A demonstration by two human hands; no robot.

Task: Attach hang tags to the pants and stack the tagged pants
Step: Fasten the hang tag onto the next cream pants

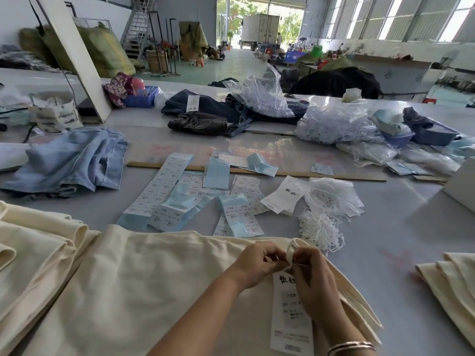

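Note:
Cream pants (144, 283) lie spread on the table in front of me. My left hand (259, 263) and my right hand (312, 276) meet at the pants' belt loop (291, 250) near the waistband, both pinching the loop and a thin white string. A long white hang tag (290, 319) with printed text hangs below my fingers and lies on the pants. More cream pants (33, 255) are piled at the left, and other folded cream pants (452, 281) sit at the right edge. Loose white strings (320, 229) lie just beyond my hands.
Printed label strips and blue backing papers (195, 194) are scattered mid-table beside a wooden ruler (334, 176). Light blue jeans (74, 160) lie at the left, dark jeans (205, 116) further back. Plastic bags of strings (331, 124) sit at the right.

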